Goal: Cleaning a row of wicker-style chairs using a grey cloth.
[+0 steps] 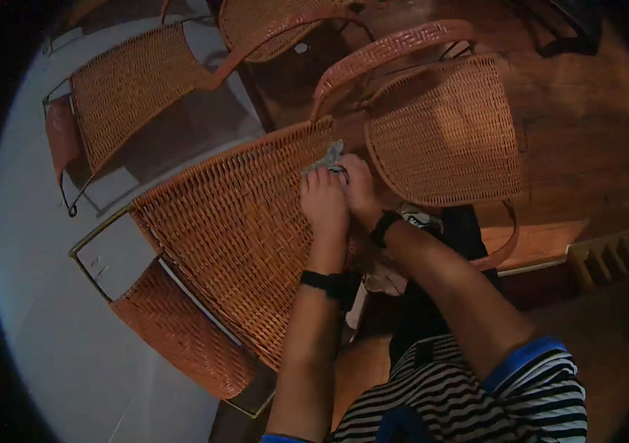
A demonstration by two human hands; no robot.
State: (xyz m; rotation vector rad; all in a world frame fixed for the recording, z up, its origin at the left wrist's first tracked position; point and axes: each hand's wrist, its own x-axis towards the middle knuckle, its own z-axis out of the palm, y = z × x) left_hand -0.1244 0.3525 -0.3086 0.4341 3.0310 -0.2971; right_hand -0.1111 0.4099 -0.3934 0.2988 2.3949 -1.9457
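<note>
A crumpled grey-green cloth is bunched against the woven wicker backrest of a chair, near its lower edge by the seat. My right hand grips the cloth from the right. My left hand lies close beside it, fingers curled at the cloth's lower edge. Both hands hide part of the cloth. The chair's rounded wicker seat is to the right of my hands. A wrapped, reddish-brown armrest arches above the seat, and a herringbone-woven headrest hangs on the metal frame at lower left.
A second wicker chair stands at upper left, with its own seat at the top. A pale wall is behind the backrests. Wood planks cover the floor at right. A slotted brown object lies near the right edge.
</note>
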